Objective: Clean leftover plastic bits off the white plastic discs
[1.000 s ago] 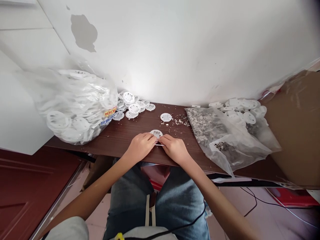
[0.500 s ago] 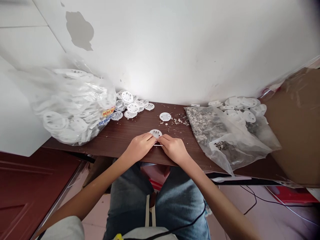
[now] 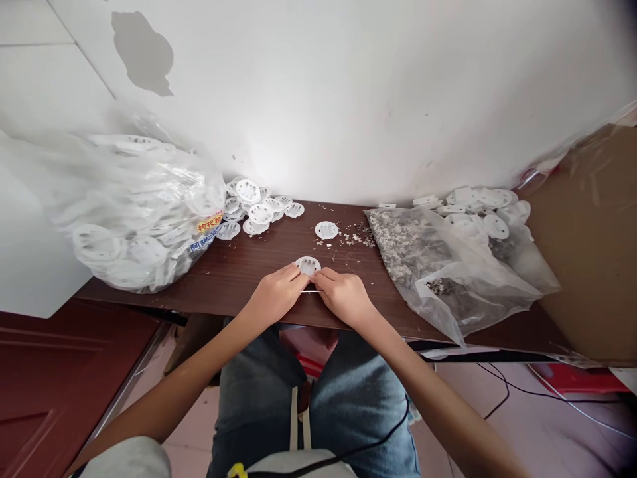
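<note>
Both hands meet at a white round plastic disc (image 3: 308, 264) with dark slots, near the table's front edge. My left hand (image 3: 279, 290) is closed on the disc's left side, fingertips at its lower edge. On the right side, my right hand (image 3: 344, 292) is closed with its fingertips close to the left ones. Between the hands, a thin white edge (image 3: 312, 291) shows; whether it belongs to the disc I cannot tell. The fingers hide the disc's lower part. Just beyond lies another white slotted disc (image 3: 326, 230), flat on the table.
A clear plastic bag (image 3: 149, 232) full of white discs stands at left, beside a loose pile of discs (image 3: 260, 213). Small metal pieces (image 3: 361, 238) lie scattered near a bag of such pieces (image 3: 408, 245). More white parts (image 3: 478, 206) and a cardboard box (image 3: 592, 252) are at right.
The view has shifted slightly, so the things at left appear a little further left. Both hands keep the same hold on the disc.
</note>
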Demonstrator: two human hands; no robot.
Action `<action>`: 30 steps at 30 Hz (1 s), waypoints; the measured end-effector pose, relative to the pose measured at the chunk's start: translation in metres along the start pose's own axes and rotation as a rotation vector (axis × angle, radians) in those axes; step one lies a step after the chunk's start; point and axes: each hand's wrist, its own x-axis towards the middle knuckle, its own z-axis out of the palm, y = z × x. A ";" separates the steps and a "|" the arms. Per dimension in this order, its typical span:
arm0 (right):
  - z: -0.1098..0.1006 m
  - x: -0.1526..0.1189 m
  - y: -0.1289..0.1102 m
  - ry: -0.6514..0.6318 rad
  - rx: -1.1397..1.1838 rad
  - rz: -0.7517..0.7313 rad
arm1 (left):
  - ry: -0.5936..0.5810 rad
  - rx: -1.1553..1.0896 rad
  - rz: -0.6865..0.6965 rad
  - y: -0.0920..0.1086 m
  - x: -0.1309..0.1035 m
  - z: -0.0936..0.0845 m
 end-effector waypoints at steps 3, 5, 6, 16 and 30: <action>0.002 0.000 0.001 0.026 0.002 -0.019 | 0.024 0.029 0.026 0.000 0.000 0.000; 0.003 -0.001 0.001 0.039 -0.002 -0.028 | 0.027 0.043 0.035 0.000 0.000 0.000; 0.004 -0.001 0.001 0.043 -0.005 -0.030 | 0.023 0.040 0.040 0.000 0.000 0.000; 0.004 -0.003 0.001 0.025 -0.019 -0.002 | 0.069 0.008 0.000 0.004 0.006 -0.003; 0.000 -0.005 0.004 0.323 0.291 0.104 | 0.241 -0.039 0.026 0.002 0.016 -0.012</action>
